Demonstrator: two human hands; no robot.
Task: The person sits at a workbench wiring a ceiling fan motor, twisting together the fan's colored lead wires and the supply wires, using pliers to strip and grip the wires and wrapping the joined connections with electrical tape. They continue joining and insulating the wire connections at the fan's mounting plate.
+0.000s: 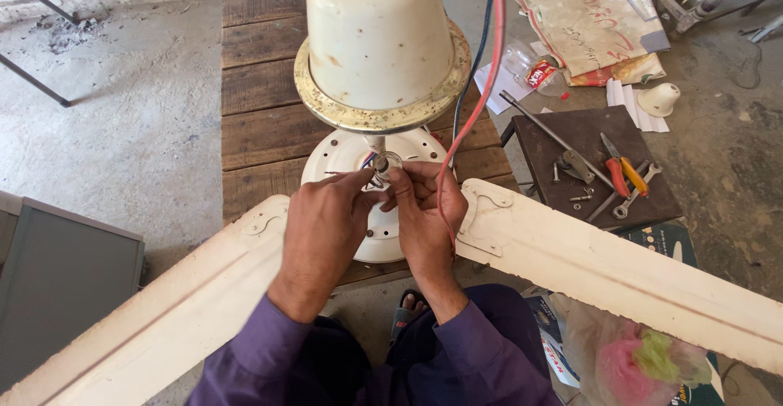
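At centre, left hand (322, 225) and right hand (422, 210) both pinch thin wires (371, 161) at fan motor (371, 198) shaft, steadying them; pliers (617, 169) at three o'clock.

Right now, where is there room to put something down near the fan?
Bare planks lie left of the fan's cream cup, and bare concrete floor beyond them. It is crowded at the small dark table with pliers and spanners, and where left hand and right hand work the wires.
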